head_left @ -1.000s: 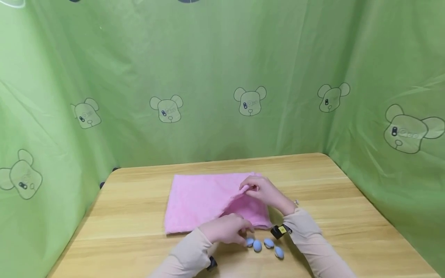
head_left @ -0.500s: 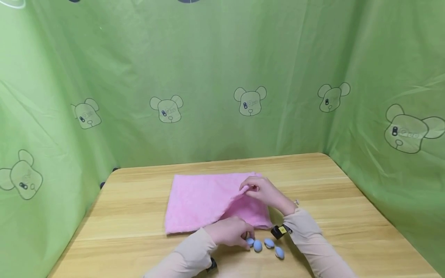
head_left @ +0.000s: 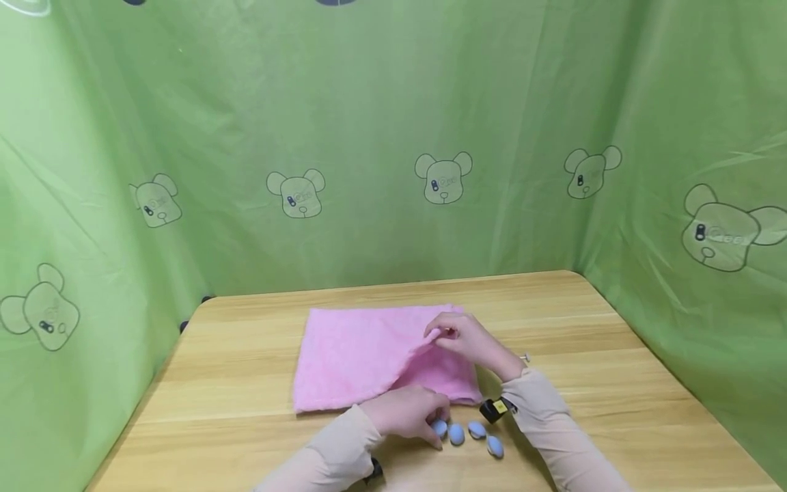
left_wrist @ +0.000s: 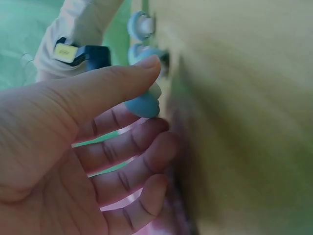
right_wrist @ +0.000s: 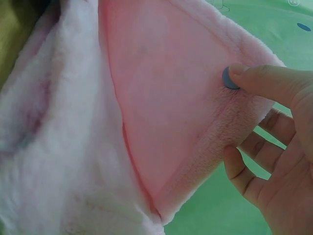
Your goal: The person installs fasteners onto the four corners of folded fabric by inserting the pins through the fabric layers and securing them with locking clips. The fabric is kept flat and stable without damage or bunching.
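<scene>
A pink plush cover (head_left: 350,355) lies on the table, its near right corner lifted so the smooth inside shows. My right hand (head_left: 461,337) pinches that raised edge. In the right wrist view, a round blue cap (right_wrist: 230,78) sits under the right thumb against the fabric. Just in front of the cover's opening, my left hand (head_left: 408,413) has its thumb and index finger about the leftmost blue mushroom-shaped clip (left_wrist: 143,105). The left hand's other fingers are bent toward the cover. Three similar clips stay on the wood: one beside this hand (head_left: 456,434), two farther right (head_left: 486,439).
The wooden table (head_left: 233,383) runs up to a green curtain (head_left: 369,239) at the back and sides. Near the right wrist, a small pale pin-like piece (head_left: 525,357) lies on the table. Both wrists wear black camera mounts (head_left: 493,410).
My left hand has come in on the leftmost clip, its thumb and finger closing around it, and the clip has shifted slightly left. The right hand keeps its hold on the cover's edge.
</scene>
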`<state>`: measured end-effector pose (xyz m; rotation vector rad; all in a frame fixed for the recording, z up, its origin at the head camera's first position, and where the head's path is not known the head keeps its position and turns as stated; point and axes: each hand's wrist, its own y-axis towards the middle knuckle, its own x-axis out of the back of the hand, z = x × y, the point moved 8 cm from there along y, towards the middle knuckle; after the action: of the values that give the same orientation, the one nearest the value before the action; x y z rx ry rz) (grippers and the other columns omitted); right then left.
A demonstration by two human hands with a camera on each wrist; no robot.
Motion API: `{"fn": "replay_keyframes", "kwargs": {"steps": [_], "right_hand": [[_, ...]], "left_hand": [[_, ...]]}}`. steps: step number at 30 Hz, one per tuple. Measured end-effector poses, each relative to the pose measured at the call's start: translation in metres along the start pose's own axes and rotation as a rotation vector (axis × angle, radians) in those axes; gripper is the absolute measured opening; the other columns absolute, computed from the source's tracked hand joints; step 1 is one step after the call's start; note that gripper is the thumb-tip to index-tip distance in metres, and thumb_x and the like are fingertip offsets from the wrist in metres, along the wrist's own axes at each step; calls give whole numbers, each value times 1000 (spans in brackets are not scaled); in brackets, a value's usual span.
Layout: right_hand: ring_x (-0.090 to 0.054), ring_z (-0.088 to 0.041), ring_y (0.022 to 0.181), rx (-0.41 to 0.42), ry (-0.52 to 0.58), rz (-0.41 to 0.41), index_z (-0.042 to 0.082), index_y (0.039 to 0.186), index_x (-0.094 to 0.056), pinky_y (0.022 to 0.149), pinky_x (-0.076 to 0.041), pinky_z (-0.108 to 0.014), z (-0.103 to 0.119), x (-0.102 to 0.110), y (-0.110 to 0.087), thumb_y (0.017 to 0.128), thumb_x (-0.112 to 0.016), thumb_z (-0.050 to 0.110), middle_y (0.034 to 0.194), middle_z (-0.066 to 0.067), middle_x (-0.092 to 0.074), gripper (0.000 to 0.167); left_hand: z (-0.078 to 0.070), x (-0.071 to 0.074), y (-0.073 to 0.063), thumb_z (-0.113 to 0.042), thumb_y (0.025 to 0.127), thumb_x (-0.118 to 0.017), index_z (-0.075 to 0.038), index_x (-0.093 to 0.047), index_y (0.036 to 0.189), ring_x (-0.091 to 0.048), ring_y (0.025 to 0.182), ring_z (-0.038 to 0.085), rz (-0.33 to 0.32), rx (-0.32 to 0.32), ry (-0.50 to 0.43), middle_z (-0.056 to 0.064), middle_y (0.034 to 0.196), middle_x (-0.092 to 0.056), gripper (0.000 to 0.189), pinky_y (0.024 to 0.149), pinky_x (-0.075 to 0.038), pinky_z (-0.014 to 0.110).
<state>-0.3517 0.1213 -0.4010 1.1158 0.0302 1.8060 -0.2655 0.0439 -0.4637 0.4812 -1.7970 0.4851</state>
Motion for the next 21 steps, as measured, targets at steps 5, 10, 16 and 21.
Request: {"fn": "replay_keyframes", "kwargs": {"steps": [5,10,16,21], "right_hand": [[-65,-13,80,15,4,0,9,95,-72,72,-54,-24,1,1,0,80,-69,-6,92,-6,-73,22],[-63,-8,80,-4,-5,3,11,94,-72,72,-53,-22,-3,0,0,80,-69,-5,91,-4,-73,21],[-65,-13,82,-25,12,20,11,96,-71,75,-54,-22,-3,-1,-1,81,-70,-4,92,-4,-73,21],[-65,-13,80,-9,51,20,10,96,-71,74,-54,-22,0,1,-1,81,-71,-4,91,-4,-73,20]], "left_hand": [[6,13,-6,-36,74,-82,-21,-59,91,-48,66,-4,-34,28,-63,-14,76,-58,32,63,-40,8],[13,35,-14,-28,76,-81,-19,-58,91,-54,70,-4,-86,47,-195,-14,79,-59,29,68,-45,10],[27,65,-23,-24,80,-79,-18,-59,96,-57,73,-3,-185,91,-339,-11,83,-64,26,71,-49,13],[40,91,-27,-25,81,-78,-15,-61,98,-60,79,1,-288,112,-433,-5,90,-68,26,76,-51,16]]}}
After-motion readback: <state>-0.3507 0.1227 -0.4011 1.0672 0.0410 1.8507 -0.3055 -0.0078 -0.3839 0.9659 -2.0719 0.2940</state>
